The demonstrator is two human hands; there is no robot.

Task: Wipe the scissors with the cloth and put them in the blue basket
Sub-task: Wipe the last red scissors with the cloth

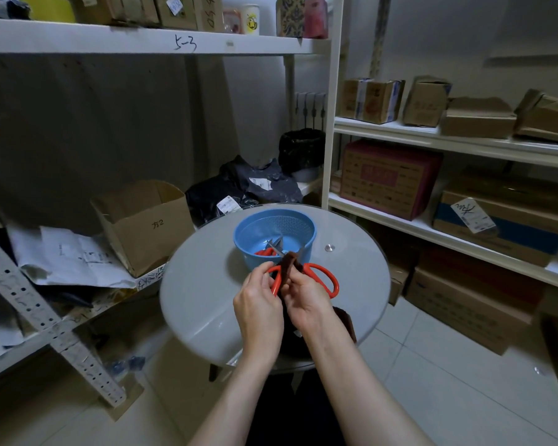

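Storeroom shelving (384, 212) stacked with cardboard boxes (477, 120) surrounds a round grey glass table (200, 284). Seen from the head, both hands meet over the table's middle. The left hand (258, 304) grips one loop of the red-handled steel scissors (327, 278). The right hand (306, 300) pinches the dark brown cloth (289, 263) around them near the pivot, and the other loop juts toward 3 o'clock. Just beyond the hands at 12 o'clock stands the blue perforated plastic basket (248, 226), another red-handled pair (264, 252) already inside. Wiping appears to be under way. Next the cloth needs drawing off along the blades, then the scissors go forward into the basket.
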